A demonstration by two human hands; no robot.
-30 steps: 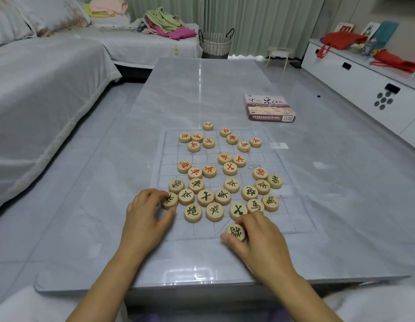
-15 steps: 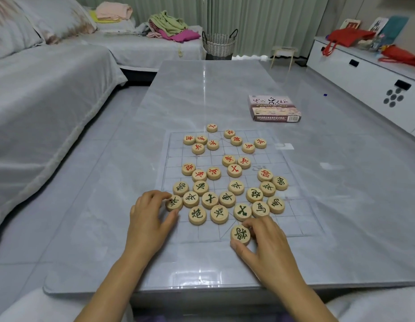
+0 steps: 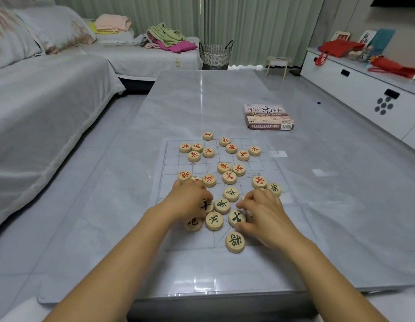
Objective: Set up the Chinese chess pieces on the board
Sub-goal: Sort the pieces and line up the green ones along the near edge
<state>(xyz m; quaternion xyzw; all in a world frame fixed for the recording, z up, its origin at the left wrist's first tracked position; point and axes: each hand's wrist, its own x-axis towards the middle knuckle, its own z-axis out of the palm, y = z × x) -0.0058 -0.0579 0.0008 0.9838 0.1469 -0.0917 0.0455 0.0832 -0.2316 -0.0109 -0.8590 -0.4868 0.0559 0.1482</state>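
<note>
Left hand (image 3: 190,201) lies palm-down over the black-lettered pieces (image 3: 222,206) heaped on the near part of the board (image 3: 201,167). Its fingers curl onto them, and whether they grip one cannot be told. Right hand (image 3: 263,212) sits just beside the heap, thumb and forefinger on either side of a single piece (image 3: 236,218); its grip is likewise unclear. A lone black piece (image 3: 235,242) lies at the board's near edge, apart from the heap. Red-lettered pieces (image 3: 208,152) are scattered over the far half. The board lies flat on the grey counter (image 3: 201,101), with a chess box (image 3: 268,117) beyond it to the right.
</note>
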